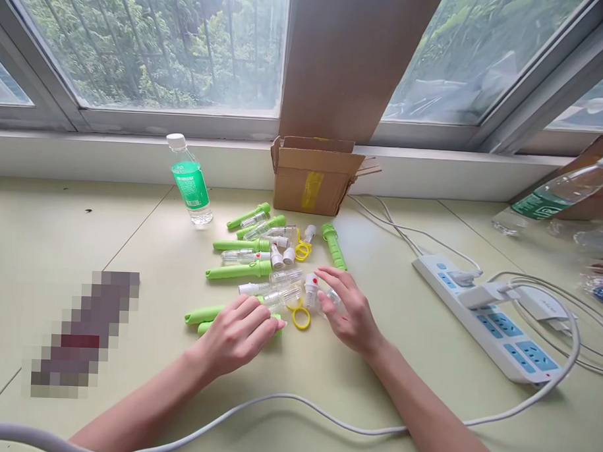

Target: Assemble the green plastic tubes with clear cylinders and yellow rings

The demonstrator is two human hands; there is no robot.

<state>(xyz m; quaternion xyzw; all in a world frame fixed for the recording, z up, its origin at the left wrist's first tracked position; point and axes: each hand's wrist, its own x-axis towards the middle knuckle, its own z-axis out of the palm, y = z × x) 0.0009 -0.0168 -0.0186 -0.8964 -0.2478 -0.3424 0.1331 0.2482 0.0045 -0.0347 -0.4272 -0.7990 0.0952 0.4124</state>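
Observation:
Curled over the lower green plastic handles (pixel 205 313), my left hand (pixel 243 333) has its fingers closed, and its grip hides their middle parts. My right hand (pixel 348 313) has thumb and fingers apart, beside a white cap with a red button (pixel 311 283) that its fingertips come close to or touch. A clear plastic piece (pixel 333 296) shows partly behind those fingers. Between my hands lies a yellow ring (pixel 301 317). Clear ribbed tubes (pixel 282 296), white caps (pixel 289 255) and several more green handles (pixel 238 270) are spread beyond them.
An open cardboard box (pixel 310 180) stands by the sill, with a water bottle (pixel 189 182) to its left. A power strip (pixel 486 318) with plugs sits at right, near another bottle (pixel 554 195). A white cable (pixel 285 397) crosses the front. A blurred dark object (pixel 84 337) lies left.

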